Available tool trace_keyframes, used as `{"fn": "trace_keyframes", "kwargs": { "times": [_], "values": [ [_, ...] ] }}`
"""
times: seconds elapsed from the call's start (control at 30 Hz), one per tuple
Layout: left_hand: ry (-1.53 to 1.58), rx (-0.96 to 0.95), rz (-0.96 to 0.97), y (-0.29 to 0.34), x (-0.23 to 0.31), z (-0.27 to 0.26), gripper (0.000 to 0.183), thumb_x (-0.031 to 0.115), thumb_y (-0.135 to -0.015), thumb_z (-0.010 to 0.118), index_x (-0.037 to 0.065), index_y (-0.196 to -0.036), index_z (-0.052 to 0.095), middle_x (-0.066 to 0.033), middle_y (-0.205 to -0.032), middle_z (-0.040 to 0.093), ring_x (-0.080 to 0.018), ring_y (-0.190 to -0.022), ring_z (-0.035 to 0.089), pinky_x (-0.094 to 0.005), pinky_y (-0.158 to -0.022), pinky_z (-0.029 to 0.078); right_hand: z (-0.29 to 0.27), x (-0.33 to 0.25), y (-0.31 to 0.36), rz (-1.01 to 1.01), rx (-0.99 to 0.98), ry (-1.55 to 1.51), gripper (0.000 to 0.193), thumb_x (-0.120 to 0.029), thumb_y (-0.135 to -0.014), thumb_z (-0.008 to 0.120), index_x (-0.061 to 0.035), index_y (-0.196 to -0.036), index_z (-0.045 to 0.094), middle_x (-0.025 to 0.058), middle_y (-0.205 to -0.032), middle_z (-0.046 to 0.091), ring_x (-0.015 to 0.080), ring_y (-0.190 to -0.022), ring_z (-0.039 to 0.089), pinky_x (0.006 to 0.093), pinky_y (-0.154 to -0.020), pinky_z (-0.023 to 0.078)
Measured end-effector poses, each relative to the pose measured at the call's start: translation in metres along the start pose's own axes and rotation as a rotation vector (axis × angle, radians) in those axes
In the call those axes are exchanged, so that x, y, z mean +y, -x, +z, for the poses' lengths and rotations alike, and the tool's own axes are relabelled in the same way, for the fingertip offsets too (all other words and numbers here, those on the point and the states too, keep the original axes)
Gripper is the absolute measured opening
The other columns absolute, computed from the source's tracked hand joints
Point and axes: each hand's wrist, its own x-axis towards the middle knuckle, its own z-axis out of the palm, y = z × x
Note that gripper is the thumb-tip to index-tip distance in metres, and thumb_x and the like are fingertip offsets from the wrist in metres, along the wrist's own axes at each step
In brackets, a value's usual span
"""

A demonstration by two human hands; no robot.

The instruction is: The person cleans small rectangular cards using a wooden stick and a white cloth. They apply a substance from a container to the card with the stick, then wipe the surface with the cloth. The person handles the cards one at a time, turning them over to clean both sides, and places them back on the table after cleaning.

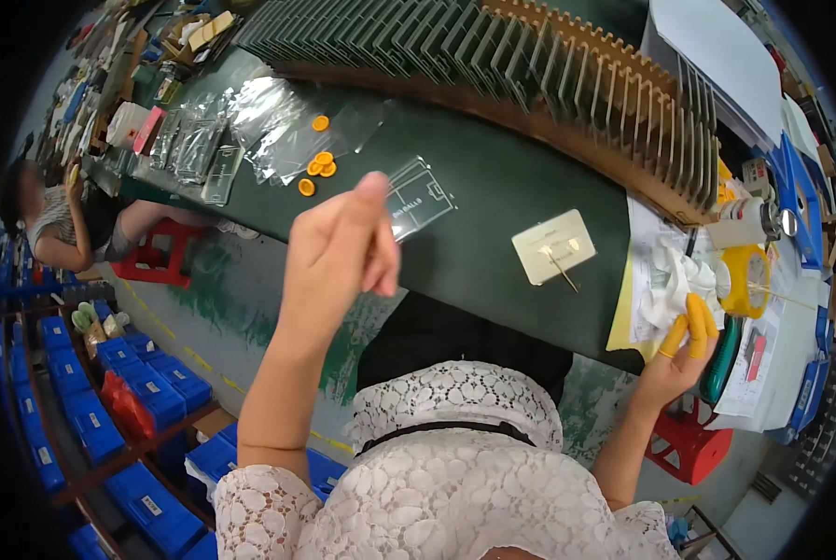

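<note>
1. Clock positions are taken from the middle of the view, 12 o'clock at the top.
2. Right hand (676,366), between 3 and 4 o'clock: yellow finger caps (702,325) meet the lower edge of a white tissue (672,278). Whether this grip pinches the tissue or only rests against it, I cannot tell.
3. Left hand (337,241), at 10 o'clock: fingers curled, one digit extended, nothing visible in the grip. Blurring hides whether the fingers are pressed together. It overlaps the clear panel (425,200); contact cannot be confirmed.
4. The tissue is at 3 o'clock, beside a yellow tape roll (756,297). The panel lies flat on the green bench (479,271), just off centre toward 12 o'clock.
5. Handling advice: take the tissue with capped fingertips and gather it into a firm pad. Steady the panel by its edges, keeping bare skin off its face.
6. Orientation: the panel's long axis appears to run from 8 to 2 o'clock, its notch-shaped marking toward 2; the hand hides the other end. The bunched tissue has no clear long axis.
</note>
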Motion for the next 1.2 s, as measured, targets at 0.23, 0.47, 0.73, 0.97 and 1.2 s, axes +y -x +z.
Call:
{"fn": "trace_keyframes", "kwargs": {
  "times": [0.23, 0.47, 0.73, 0.97, 1.2],
  "values": [
    [-0.594, 0.304, 0.240, 0.003, -0.021, -0.021, 0.022, 0.008, -0.081, 0.070, -0.001, -0.100, 0.063, -0.0099, -0.092, 0.063, -0.0221, -0.087, 0.058, -0.0305, -0.078, 0.047, 0.018, -0.043, -0.010, -0.112, -0.079, -0.069, 0.024, 0.008, -0.088, 0.057, 0.0025, -0.111, 0.063, 0.0155, -0.114, 0.058, 0.0266, -0.106, 0.057, 0.0352, -0.094, 0.043],
    [-0.969, 0.157, 0.272, -0.018, -0.021, -0.003, 0.049, 0.019, -0.066, 0.083, 0.003, -0.104, 0.058, -0.0119, -0.102, 0.056, -0.0317, -0.098, 0.052, -0.0380, -0.088, 0.041, 0.044, -0.078, -0.011, -0.153, -0.194, -0.146, 0.022, 0.007, -0.084, 0.062, 0.0012, -0.105, 0.065, 0.0158, -0.111, 0.061, 0.0269, -0.101, 0.058, 0.0338, -0.090, 0.044],
    [-0.843, 0.049, 0.195, -0.043, -0.037, -0.017, 0.054, 0.015, -0.058, 0.088, 0.002, -0.099, 0.056, -0.0037, -0.079, 0.047, -0.0166, -0.073, 0.046, -0.0284, -0.065, 0.042, 0.047, -0.071, -0.012, -0.124, -0.198, -0.159, 0.023, 0.008, -0.085, 0.061, 0.0014, -0.106, 0.065, 0.0161, -0.111, 0.061, 0.0263, -0.102, 0.058, 0.0326, -0.089, 0.045],
    [-0.590, 0.034, 0.010, -0.043, -0.027, -0.022, 0.020, 0.005, -0.084, 0.070, 0.002, -0.097, 0.056, 0.0036, -0.075, 0.055, -0.0034, -0.063, 0.044, -0.0184, -0.058, 0.037, 0.047, -0.073, -0.011, -0.053, -0.282, -0.267, 0.025, 0.007, -0.087, 0.059, 0.0017, -0.112, 0.063, 0.0162, -0.114, 0.059, 0.0250, -0.102, 0.058, 0.0325, -0.090, 0.046],
    [0.280, -0.371, -0.280, -0.007, -0.006, 0.017, 0.015, 0.002, -0.090, 0.063, 0.006, -0.096, 0.051, 0.0079, -0.074, 0.053, 0.0016, -0.067, 0.043, -0.0160, -0.058, 0.032, 0.060, -0.104, -0.027, 0.279, -0.498, -1.042, 0.039, 0.000, -0.095, 0.048, 0.0020, -0.134, 0.042, 0.0162, -0.127, 0.052, 0.0267, -0.112, 0.058, 0.0348, -0.097, 0.042]
  ]
}}
